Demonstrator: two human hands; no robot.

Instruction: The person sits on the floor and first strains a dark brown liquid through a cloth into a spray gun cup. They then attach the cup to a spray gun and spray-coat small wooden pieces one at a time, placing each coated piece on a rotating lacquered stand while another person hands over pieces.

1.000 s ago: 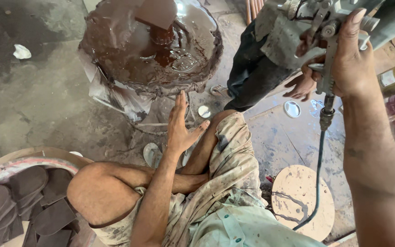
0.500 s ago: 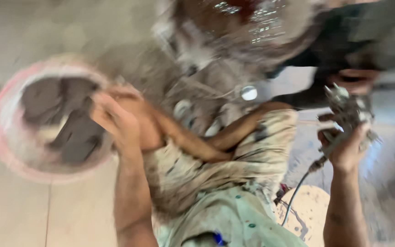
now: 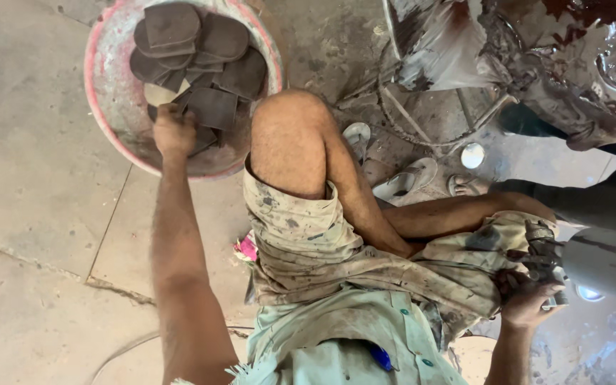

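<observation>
My left hand (image 3: 173, 130) reaches into a round pink-rimmed basin (image 3: 108, 107) on the floor at the upper left and closes on a dark flat piece (image 3: 212, 107) among several dark brown flat pieces stacked inside. My right hand (image 3: 529, 299) rests at my right thigh, gripping a paint-stained spray gun (image 3: 545, 257). I sit with knees bent, in stained shorts (image 3: 322, 235) and a pale green shirt.
A paint-covered round stand with a wire frame (image 3: 429, 107) and wrapped sheeting stands at the upper right. Sandals (image 3: 401, 182) and a small round lid (image 3: 473, 155) lie by my foot. Another person's dark trouser leg (image 3: 593, 199) is at the right. Concrete floor stretches left.
The view swung left from the paint stand to the basin. My left hand went from my knee into the basin. My right hand lowered the spray gun from overhead to my thigh.
</observation>
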